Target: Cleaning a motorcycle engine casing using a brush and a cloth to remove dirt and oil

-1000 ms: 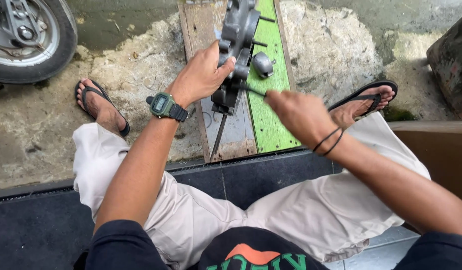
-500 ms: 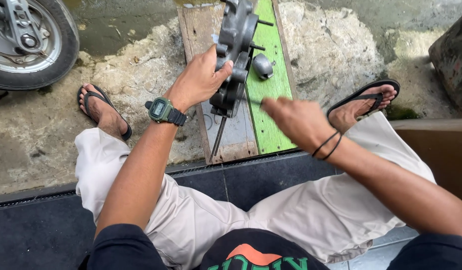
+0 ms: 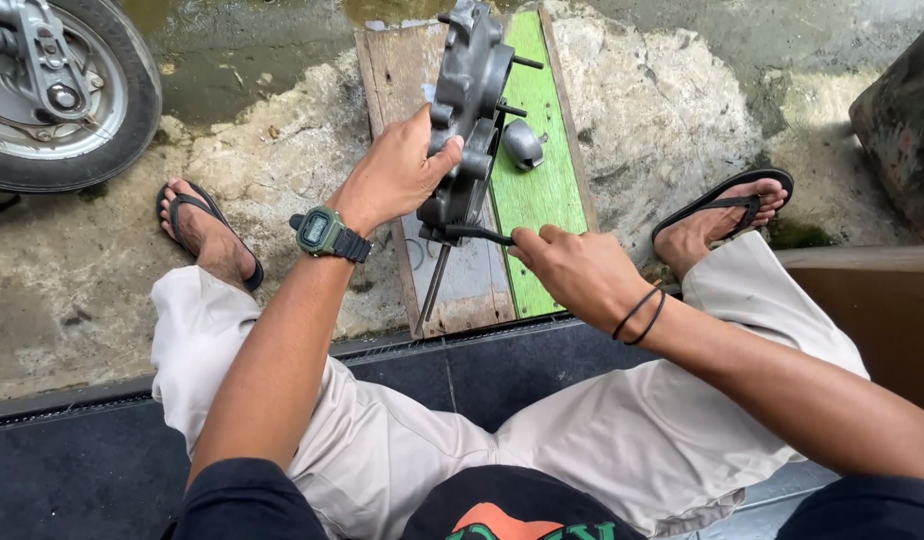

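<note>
The grey cast-metal engine cover [image 3: 469, 110] stands on edge over the wooden board [image 3: 397, 75], and it looks heavy, rigid and probably greasy, with bolt stubs jutting from its right side. The left hand [image 3: 397, 172] clasps its near edge, thumb across the rim, which seems the surest hold. Just below the cover, the right hand [image 3: 579, 268] is clenched on a thin dark tool [image 3: 479, 234] touching its bottom. A small grey metal part [image 3: 522, 143] lies right of the cover on the board's green plank.

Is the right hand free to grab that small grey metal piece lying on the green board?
Probably not right away: the right hand grips a thin dark tool, though the grey piece lies uncovered on the green board.
</note>
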